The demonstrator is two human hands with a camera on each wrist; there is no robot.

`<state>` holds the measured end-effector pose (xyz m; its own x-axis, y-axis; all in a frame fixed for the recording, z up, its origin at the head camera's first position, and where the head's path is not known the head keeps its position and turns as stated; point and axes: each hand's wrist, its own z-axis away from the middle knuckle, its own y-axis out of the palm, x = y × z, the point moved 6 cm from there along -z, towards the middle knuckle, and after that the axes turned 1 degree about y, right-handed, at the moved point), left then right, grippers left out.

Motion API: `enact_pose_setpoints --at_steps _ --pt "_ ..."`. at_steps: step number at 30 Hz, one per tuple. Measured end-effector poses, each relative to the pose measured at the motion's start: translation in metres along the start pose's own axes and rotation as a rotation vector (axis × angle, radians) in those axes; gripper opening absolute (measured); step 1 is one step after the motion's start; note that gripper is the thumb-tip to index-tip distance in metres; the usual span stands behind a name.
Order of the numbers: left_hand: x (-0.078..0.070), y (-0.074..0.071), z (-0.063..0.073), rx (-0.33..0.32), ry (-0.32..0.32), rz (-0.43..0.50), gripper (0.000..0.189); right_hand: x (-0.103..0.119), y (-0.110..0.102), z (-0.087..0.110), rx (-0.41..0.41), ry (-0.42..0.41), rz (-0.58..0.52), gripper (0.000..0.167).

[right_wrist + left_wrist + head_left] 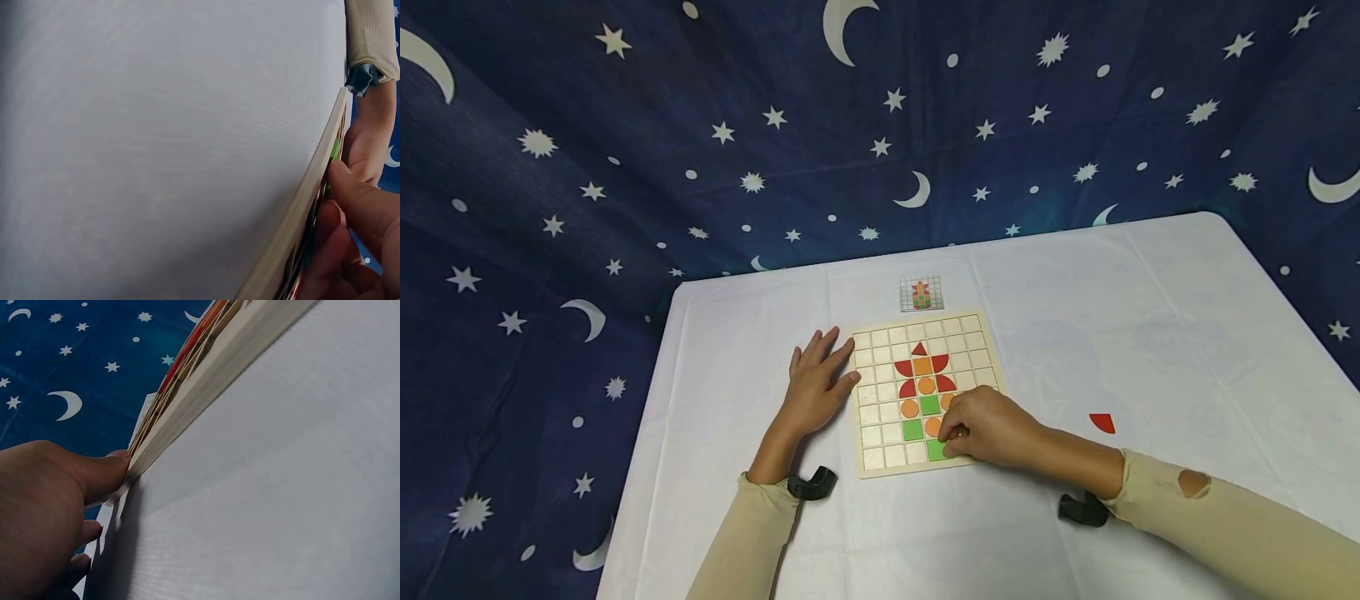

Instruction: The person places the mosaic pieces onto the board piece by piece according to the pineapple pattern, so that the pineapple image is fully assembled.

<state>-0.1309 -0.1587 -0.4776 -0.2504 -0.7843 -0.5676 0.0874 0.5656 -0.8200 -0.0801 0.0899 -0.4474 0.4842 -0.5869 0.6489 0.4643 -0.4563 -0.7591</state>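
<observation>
A pale wooden grid board (872, 358) lies on the white table with flat coloured tiles set in its squares. My right hand (996, 427) is over the lower right of the board, fingers curled, pinching a green square tile (936, 450) in the bottom row. In the right wrist view the thumb (350, 184) meets the green tile's edge. My left hand (815, 387) rests with fingers spread at the board's left edge; its thumb (103, 475) touches that edge in the left wrist view. Tiles under the right hand are partly hidden.
Behind the board lies a small pattern card (921, 293) showing a similar figure. A red quarter-circle tile (1102, 422) sits on the table to the right. The board also bears a red triangle (919, 349) and an orange square (922, 366). A starry blue cloth (820, 142) hangs behind.
</observation>
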Motion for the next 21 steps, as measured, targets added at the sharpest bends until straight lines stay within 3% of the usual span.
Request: enact_pose_setpoints --at_steps 6,12,21 --pt "0.0 0.0 0.0 -0.001 0.002 -0.001 0.058 -0.007 -0.01 0.006 0.022 -0.022 -0.11 0.012" --pt "0.0 0.0 0.0 0.0 0.001 -0.004 0.058 -0.03 -0.044 0.023 0.012 0.003 -0.178 0.017" --pt "0.0 0.001 0.0 0.003 0.003 -0.004 0.058 -0.087 -0.091 0.074 0.035 0.061 -0.094 0.021"
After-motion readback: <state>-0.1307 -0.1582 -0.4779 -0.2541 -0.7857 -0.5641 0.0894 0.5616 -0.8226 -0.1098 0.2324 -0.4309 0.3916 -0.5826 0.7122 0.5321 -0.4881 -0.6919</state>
